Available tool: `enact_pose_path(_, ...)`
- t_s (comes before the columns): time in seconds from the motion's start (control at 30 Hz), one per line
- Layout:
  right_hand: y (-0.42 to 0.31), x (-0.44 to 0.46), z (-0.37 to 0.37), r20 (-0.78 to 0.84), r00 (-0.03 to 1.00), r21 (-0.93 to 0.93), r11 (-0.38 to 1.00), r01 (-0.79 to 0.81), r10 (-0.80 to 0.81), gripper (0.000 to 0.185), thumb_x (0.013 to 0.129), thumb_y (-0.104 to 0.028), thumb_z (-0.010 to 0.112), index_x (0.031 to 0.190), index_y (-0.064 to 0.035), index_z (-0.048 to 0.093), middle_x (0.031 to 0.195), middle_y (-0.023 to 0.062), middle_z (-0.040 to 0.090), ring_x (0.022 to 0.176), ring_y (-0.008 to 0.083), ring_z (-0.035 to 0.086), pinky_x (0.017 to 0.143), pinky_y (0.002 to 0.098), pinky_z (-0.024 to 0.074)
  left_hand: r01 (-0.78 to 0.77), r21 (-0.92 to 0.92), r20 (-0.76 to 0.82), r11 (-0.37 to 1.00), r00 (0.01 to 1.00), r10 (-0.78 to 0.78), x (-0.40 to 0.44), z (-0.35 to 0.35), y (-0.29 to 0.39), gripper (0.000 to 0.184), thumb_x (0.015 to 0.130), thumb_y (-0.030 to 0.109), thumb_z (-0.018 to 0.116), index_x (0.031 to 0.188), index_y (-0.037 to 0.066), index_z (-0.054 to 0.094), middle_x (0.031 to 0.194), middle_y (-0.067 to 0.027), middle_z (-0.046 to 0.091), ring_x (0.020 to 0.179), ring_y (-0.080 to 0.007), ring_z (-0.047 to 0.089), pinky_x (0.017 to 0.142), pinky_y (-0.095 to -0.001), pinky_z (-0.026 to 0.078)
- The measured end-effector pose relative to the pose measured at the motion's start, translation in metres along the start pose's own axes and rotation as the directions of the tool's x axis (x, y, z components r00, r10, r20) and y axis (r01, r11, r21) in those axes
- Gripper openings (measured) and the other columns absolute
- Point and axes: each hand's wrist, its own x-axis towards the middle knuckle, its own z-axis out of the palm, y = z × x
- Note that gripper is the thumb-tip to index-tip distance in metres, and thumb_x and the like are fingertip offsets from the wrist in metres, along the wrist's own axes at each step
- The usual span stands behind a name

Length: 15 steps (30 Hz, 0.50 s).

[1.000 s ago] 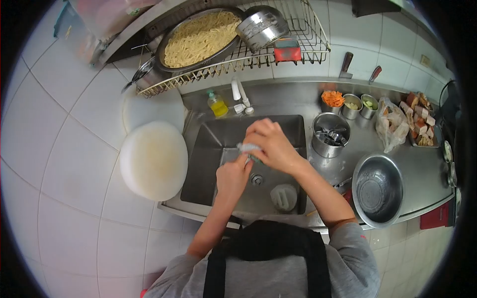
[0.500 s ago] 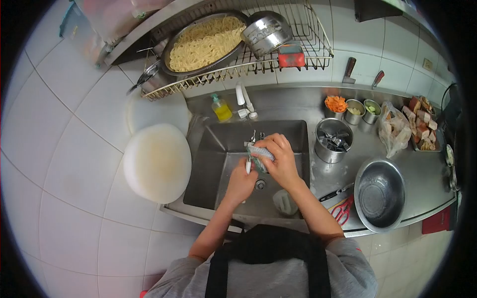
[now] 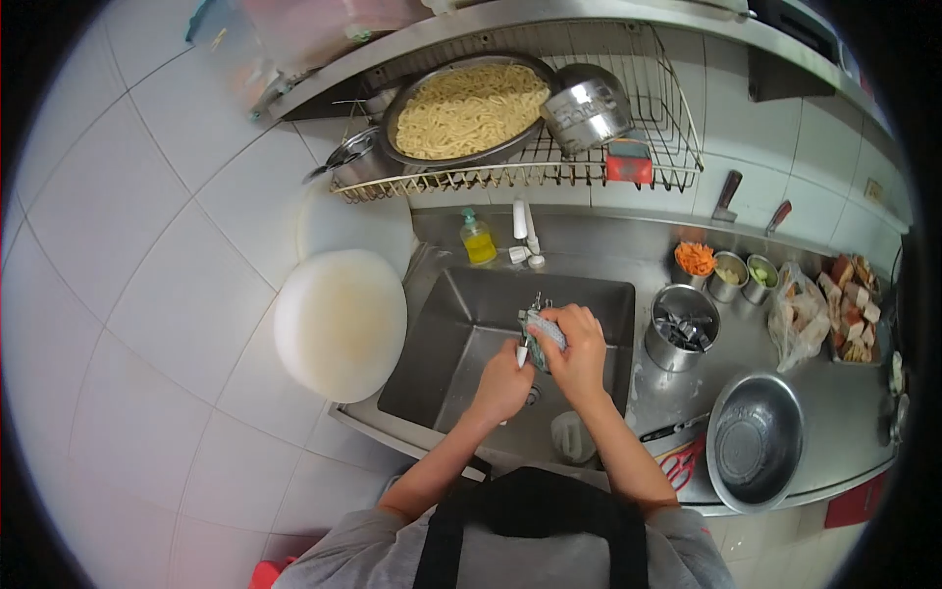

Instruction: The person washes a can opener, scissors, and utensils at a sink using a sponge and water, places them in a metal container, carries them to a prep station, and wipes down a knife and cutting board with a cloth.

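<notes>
Utensil (image 3: 522,356), pointing 12 o'clock | left hand (image 3: 502,385), fingers wrapped round it; right hand's (image 3: 580,349) fingers pinching scrubber (image 3: 547,332) | over sink (image 3: 432,363), likely for drips

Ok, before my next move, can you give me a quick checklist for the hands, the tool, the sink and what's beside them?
1. Left hand closed on the tool by its white handle: ok.
2. Right hand gripping the scrubber at the tool: ok.
3. Both hands over the sink: ok.
4. Sink floor free of other things: not ok, a pale item lies in it.
5. Water off at the faucet: cannot tell, no clear stream shows.
6. Right forearm clear of the scissors: cannot tell, they look close and its height doesn't show.
</notes>
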Motion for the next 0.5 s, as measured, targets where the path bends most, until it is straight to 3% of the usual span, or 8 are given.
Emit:
enact_pose_path(0.1, 0.012, 0.009, -0.001, -0.066, 0.995, 0.007, 0.997, -0.075, 0.076, 0.017, 0.077, -0.019, 0.072, 0.088, -0.0079, 0.066, 0.082, 0.0069, 0.060, 0.077, 0.0278, 0.056, 0.068, 0.0374, 0.0391, 0.003, 0.044, 0.018, 0.999, 1.000, -0.004, -0.009, 0.003, 0.005, 0.025, 0.083, 0.012, 0.052, 0.102, -0.004, 0.052, 0.088, -0.0287, 0.063, 0.088, -0.0479, 0.060, 0.079, -0.0520, 0.045)
enact_pose_path(0.2, 0.001, 0.002, -0.001, -0.053, 0.998, -0.068, 0.997, 0.040, -0.043, 0.017, 0.077, -0.018, 0.072, 0.089, -0.0085, 0.066, 0.084, 0.0072, 0.061, 0.080, 0.0283, 0.057, 0.069, 0.0382, 0.0396, -0.055, 0.001, -0.025, 0.998, 0.998, 0.055, -0.001, 0.003, 0.000, 0.026, 0.082, 0.012, 0.053, 0.102, -0.004, 0.052, 0.087, -0.0284, 0.063, 0.088, -0.0472, 0.061, 0.078, -0.0516, 0.045)
enact_pose_path(0.23, -0.007, -0.004, 0.002, -0.030, 0.997, -0.056, 0.996, 0.071, -0.073, 0.019, 0.075, -0.018, 0.073, 0.086, -0.0046, 0.065, 0.081, 0.0110, 0.062, 0.077, 0.0308, 0.057, 0.067, 0.0398, 0.0429, -0.088, -0.018, -0.060, 0.996, 0.994, 0.087, 0.004, 0.003, -0.002, 0.026, 0.082, 0.012, 0.054, 0.102, -0.004, 0.053, 0.086, -0.0282, 0.063, 0.088, -0.0469, 0.061, 0.078, -0.0513, 0.045)
enact_pose_path(0.33, 0.005, 0.004, -0.003, -0.051, 0.999, -0.092, 0.996, -0.010, 0.005, 0.019, 0.076, -0.018, 0.074, 0.087, -0.0041, 0.065, 0.083, 0.0124, 0.063, 0.077, 0.0317, 0.057, 0.069, 0.0401, 0.0442, 0.004, -0.008, 0.043, 1.000, 0.999, -0.004, -0.004, -0.001, 0.005, 0.022, 0.082, 0.012, 0.053, 0.099, -0.003, 0.053, 0.084, -0.0276, 0.063, 0.086, -0.0452, 0.062, 0.076, -0.0509, 0.046)
enact_pose_path(0.37, 0.011, 0.012, -0.007, -0.118, 0.991, -0.071, 0.995, -0.067, 0.058, 0.020, 0.076, -0.016, 0.074, 0.088, -0.0025, 0.065, 0.083, 0.0122, 0.063, 0.076, 0.0297, 0.058, 0.070, 0.0373, 0.0456, -0.012, 0.025, 0.075, 1.000, 0.997, 0.010, -0.008, 0.003, 0.002, 0.020, 0.082, 0.011, 0.052, 0.097, -0.002, 0.052, 0.083, -0.0271, 0.062, 0.083, -0.0438, 0.063, 0.074, -0.0509, 0.046)
enact_pose_path(0.4, 0.016, 0.019, -0.011, -0.075, 0.977, 0.063, 0.979, -0.196, 0.201, 0.020, 0.077, -0.013, 0.075, 0.089, -0.0007, 0.065, 0.085, 0.0115, 0.063, 0.075, 0.0265, 0.059, 0.070, 0.0340, 0.0465, -0.010, -0.008, 0.069, 1.000, 0.998, 0.010, -0.008, 0.002, 0.002, 0.019, 0.082, 0.011, 0.052, 0.097, -0.002, 0.052, 0.082, -0.0270, 0.062, 0.083, -0.0439, 0.063, 0.074, -0.0509, 0.046)
enact_pose_path(0.47, 0.022, 0.018, -0.007, 0.005, 0.949, 0.309, 0.902, -0.302, 0.316, 0.021, 0.076, -0.017, 0.075, 0.089, -0.0039, 0.066, 0.083, 0.0105, 0.063, 0.078, 0.0318, 0.059, 0.069, 0.0383, 0.0466, -0.006, -0.079, 0.048, 0.997, 0.999, 0.010, -0.007, -0.002, 0.004, 0.018, 0.083, 0.010, 0.052, 0.096, -0.002, 0.052, 0.081, -0.0267, 0.062, 0.082, -0.0441, 0.063, 0.073, -0.0510, 0.046)
enact_pose_path(0.5, 0.019, 0.018, -0.008, -0.008, 0.959, 0.263, 0.926, -0.270, 0.282, 0.020, 0.075, -0.016, 0.075, 0.089, -0.0044, 0.067, 0.084, 0.0102, 0.063, 0.079, 0.0313, 0.059, 0.070, 0.0382, 0.0466, -0.009, -0.083, 0.038, 0.997, 0.999, 0.012, -0.006, -0.003, 0.004, 0.018, 0.083, 0.011, 0.053, 0.096, -0.002, 0.052, 0.081, -0.0265, 0.062, 0.082, -0.0444, 0.063, 0.073, -0.0508, 0.046)
